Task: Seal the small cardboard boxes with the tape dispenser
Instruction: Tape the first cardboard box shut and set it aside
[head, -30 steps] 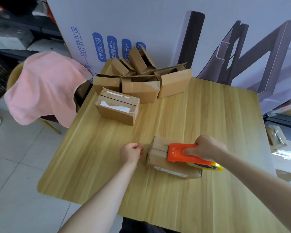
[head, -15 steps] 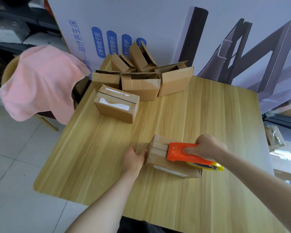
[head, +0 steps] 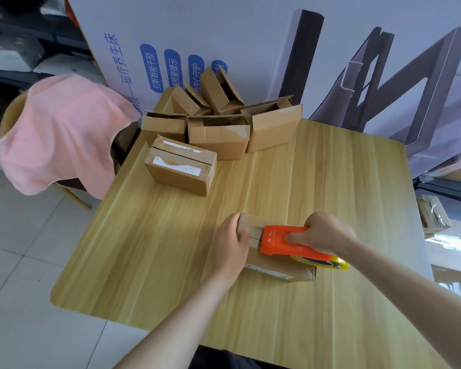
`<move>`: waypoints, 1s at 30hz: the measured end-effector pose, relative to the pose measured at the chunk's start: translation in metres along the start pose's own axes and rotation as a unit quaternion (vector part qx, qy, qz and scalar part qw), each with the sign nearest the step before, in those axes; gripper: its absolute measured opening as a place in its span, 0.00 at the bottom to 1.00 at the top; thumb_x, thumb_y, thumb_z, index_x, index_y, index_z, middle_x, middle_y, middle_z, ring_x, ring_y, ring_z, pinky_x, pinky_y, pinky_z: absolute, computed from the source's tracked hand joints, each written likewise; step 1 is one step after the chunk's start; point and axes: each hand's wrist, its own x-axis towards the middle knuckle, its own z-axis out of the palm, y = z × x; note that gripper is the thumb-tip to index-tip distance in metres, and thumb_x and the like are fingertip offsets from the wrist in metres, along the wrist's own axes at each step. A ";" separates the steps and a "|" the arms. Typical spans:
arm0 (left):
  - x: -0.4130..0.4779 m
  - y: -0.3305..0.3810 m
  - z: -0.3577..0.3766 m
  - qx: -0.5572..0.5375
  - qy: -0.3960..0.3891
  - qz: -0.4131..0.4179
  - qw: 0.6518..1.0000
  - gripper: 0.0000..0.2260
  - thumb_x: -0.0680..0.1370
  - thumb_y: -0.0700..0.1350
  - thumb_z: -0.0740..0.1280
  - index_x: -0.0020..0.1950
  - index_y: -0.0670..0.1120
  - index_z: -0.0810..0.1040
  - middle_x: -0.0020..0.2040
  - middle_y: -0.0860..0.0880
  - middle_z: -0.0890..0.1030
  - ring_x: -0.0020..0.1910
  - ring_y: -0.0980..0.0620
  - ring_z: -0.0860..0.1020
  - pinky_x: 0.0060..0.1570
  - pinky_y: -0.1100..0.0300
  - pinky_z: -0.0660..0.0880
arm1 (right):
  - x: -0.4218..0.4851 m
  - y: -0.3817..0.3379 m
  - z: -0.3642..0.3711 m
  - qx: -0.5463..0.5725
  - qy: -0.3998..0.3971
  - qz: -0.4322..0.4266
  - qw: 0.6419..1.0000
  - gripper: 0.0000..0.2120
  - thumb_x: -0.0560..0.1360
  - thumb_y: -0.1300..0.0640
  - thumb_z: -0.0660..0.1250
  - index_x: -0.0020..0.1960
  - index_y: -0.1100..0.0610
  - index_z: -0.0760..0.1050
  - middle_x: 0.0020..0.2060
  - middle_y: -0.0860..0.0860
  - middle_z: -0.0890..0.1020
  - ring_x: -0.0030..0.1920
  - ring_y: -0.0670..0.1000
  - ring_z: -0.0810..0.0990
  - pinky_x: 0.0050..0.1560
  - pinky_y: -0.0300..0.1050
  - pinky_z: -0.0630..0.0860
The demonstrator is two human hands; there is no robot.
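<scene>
Left hand [head: 230, 246] now flat against cardboard box [head: 298, 272] end; right hand [head: 325, 233] tight around orange tape dispenser [head: 280, 241].

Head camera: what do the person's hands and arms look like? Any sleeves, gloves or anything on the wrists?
The left hand and right hand are bare, with no gloves, rings or watch visible. The left forearm and right forearm are uncovered all the way to the frame edges. There are no sleeves, straps, cables or markings.
</scene>
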 end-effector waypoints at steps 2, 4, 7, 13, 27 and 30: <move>0.016 0.012 0.008 0.042 -0.009 0.067 0.997 0.16 0.81 0.42 0.59 0.69 0.43 0.72 0.68 0.50 0.73 0.68 0.54 0.69 0.66 0.65 0.63 | -0.001 0.001 0.000 0.002 0.001 -0.003 1.000 0.25 0.66 0.32 0.67 0.44 0.55 0.80 0.38 0.48 0.81 0.39 0.49 0.80 0.34 0.41 0.72; 0.032 0.017 0.018 0.104 -0.039 0.089 0.990 0.13 0.81 0.43 0.59 0.63 0.44 0.77 0.64 0.50 0.77 0.65 0.52 0.72 0.65 0.59 0.68 | -0.003 0.002 0.000 -0.002 0.004 -0.010 1.000 0.26 0.67 0.32 0.66 0.44 0.55 0.80 0.37 0.49 0.81 0.40 0.50 0.80 0.33 0.40 0.71; 0.040 0.015 0.026 0.172 -0.034 0.085 0.981 0.15 0.81 0.46 0.56 0.39 0.44 0.77 0.44 0.50 0.79 0.48 0.49 0.74 0.43 0.53 0.72 | -0.004 0.007 0.000 0.003 0.009 -0.019 1.000 0.26 0.67 0.32 0.66 0.43 0.55 0.80 0.36 0.48 0.80 0.38 0.50 0.78 0.31 0.40 0.67; 0.038 0.018 0.031 0.281 -0.032 0.085 0.955 0.18 0.82 0.49 0.51 0.36 0.47 0.71 0.40 0.49 0.75 0.46 0.48 0.72 0.41 0.52 0.72 | -0.005 0.027 0.000 0.044 -0.006 -0.060 0.997 0.28 0.67 0.30 0.65 0.42 0.56 0.80 0.36 0.50 0.81 0.38 0.50 0.80 0.32 0.42 0.69; 0.043 0.014 0.040 0.365 -0.002 0.052 0.930 0.20 0.83 0.48 0.50 0.49 0.42 0.79 0.47 0.48 0.78 0.48 0.48 0.74 0.39 0.56 0.69 | 0.000 0.121 0.006 0.123 -0.033 -0.109 0.986 0.20 0.68 0.35 0.68 0.38 0.53 0.79 0.33 0.49 0.82 0.34 0.49 0.81 0.34 0.45 0.78; 0.042 0.016 0.041 0.369 0.003 0.054 0.928 0.20 0.83 0.48 0.50 0.50 0.42 0.79 0.49 0.48 0.78 0.47 0.48 0.75 0.40 0.55 0.71 | 0.005 0.161 0.020 0.148 -0.038 -0.109 0.982 0.16 0.69 0.39 0.71 0.35 0.52 0.78 0.30 0.47 0.80 0.32 0.47 0.79 0.33 0.44 0.75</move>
